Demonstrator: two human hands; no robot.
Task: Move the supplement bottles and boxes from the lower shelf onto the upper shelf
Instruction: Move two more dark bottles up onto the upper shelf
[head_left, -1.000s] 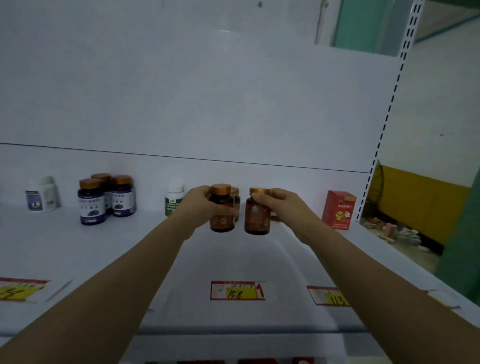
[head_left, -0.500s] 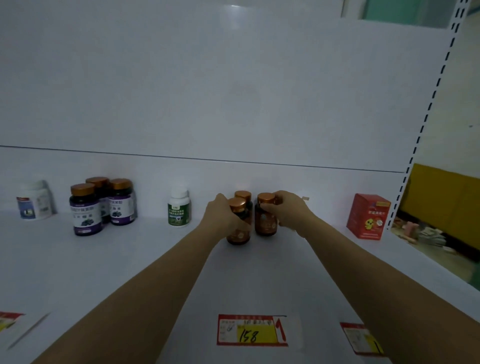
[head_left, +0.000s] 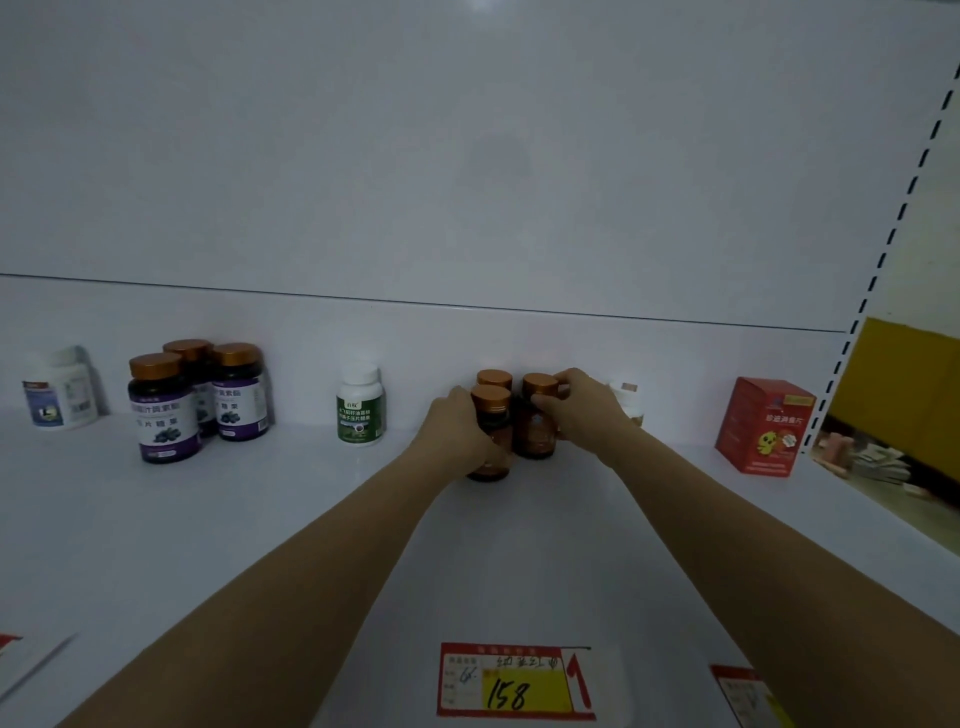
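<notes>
Two brown bottles with copper caps stand on the white shelf (head_left: 260, 519) near its back wall. My left hand (head_left: 457, 431) wraps the nearer left brown bottle (head_left: 491, 410). My right hand (head_left: 582, 410) grips the right brown bottle (head_left: 535, 431) by its cap and side. A third brown bottle (head_left: 493, 378) stands just behind them, mostly hidden. Both held bottles rest upright on the shelf, touching or nearly touching each other.
Left along the back stand a white-green bottle (head_left: 359, 405), three dark purple-label bottles (head_left: 166, 410) and a white bottle (head_left: 60, 389). A small white bottle (head_left: 628, 397) peeks from behind my right hand. A red box (head_left: 763, 426) stands far right. Price tags (head_left: 511, 683) line the front edge.
Both hands carried the two brown bottles forward and down from the air onto the shelf, beside the third brown bottle. The camera moved closer to the shelf.
</notes>
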